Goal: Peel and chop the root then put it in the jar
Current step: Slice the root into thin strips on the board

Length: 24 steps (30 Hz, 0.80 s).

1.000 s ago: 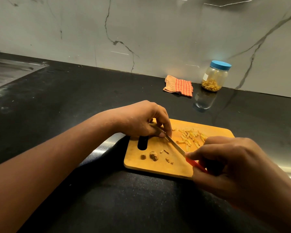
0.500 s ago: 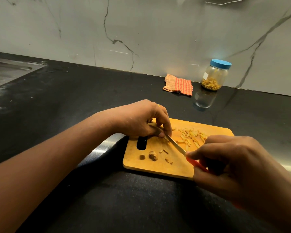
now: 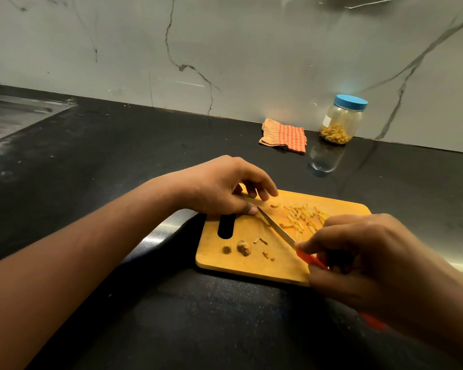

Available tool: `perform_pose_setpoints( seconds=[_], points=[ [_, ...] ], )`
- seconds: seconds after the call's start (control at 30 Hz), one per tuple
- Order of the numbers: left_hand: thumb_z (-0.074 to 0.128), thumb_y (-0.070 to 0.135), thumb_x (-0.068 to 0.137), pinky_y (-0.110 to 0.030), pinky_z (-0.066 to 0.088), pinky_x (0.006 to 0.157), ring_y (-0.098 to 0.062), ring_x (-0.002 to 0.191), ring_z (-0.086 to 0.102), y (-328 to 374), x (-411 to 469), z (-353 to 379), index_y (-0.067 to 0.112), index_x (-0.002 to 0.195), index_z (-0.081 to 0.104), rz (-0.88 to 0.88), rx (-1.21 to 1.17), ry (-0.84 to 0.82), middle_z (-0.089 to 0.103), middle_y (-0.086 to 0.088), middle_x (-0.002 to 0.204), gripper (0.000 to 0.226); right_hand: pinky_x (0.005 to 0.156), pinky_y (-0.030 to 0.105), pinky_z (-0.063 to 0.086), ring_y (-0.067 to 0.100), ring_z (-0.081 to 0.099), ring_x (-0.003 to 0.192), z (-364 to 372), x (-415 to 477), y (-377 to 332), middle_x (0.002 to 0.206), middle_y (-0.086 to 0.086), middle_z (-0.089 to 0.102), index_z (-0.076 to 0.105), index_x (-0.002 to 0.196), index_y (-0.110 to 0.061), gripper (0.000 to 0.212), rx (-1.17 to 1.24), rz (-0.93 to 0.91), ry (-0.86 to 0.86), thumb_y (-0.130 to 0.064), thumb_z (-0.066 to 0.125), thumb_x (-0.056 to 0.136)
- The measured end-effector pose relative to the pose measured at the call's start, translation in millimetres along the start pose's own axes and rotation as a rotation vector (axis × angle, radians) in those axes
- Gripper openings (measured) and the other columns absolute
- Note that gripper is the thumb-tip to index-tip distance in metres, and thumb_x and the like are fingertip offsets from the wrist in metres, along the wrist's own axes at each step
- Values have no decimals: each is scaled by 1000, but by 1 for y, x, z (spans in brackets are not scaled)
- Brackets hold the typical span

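Left hand (image 3: 219, 188) loose, right hand (image 3: 358, 260) clenched

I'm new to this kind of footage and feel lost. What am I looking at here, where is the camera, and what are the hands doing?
There is no machine: a person wears one camera on the head, looking down at their own two bare hands.

A wooden cutting board lies on a black counter. The right hand grips a knife with a red handle, its blade angled across the board. The left hand rests at the board's far left edge, fingers loosely open, near the blade tip; I cannot tell if it holds anything.

On the board lie yellow chopped strips and a few brown scraps. At the back, by the wall, stand a jar with a blue lid, already holding some pieces, and a checked cloth.
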<state>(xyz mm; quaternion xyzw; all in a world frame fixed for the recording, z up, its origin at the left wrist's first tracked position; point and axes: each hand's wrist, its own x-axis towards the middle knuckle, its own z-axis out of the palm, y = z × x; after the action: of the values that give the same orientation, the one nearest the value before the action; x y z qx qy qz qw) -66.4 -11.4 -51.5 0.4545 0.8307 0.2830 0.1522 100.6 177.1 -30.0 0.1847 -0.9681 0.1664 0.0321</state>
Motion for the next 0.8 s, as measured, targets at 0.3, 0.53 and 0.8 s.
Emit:
perform_pose_setpoints(
  seconds=[0.3, 0.53, 0.8],
  points=[
    [79, 23, 79, -24, 54, 92, -1, 106, 60, -8, 4, 2, 34, 124, 60, -53, -115, 50, 65, 15, 110, 50, 60, 26, 48, 10, 59, 75, -4, 3, -4, 71, -9, 62, 74, 94, -32, 28, 25, 35, -47, -42, 62, 71],
    [79, 21, 78, -24, 54, 91, -4, 106, 60, -7, 5, 3, 31, 124, 60, -68, -141, 53, 65, 14, 111, 51, 62, 20, 49, 6, 57, 81, -1, 13, -4, 70, -12, 59, 72, 95, -34, 23, 71, 69, -43, -39, 64, 74],
    [75, 6, 81, -24, 45, 98, -5, 117, 57, 1, 4, 7, 38, 129, 53, -32, -170, 41, 67, 18, 115, 62, 61, 12, 45, -1, 56, 83, -2, 12, -10, 70, -14, 57, 71, 97, -34, 20, 68, 95, -58, -34, 69, 77]
  ],
)
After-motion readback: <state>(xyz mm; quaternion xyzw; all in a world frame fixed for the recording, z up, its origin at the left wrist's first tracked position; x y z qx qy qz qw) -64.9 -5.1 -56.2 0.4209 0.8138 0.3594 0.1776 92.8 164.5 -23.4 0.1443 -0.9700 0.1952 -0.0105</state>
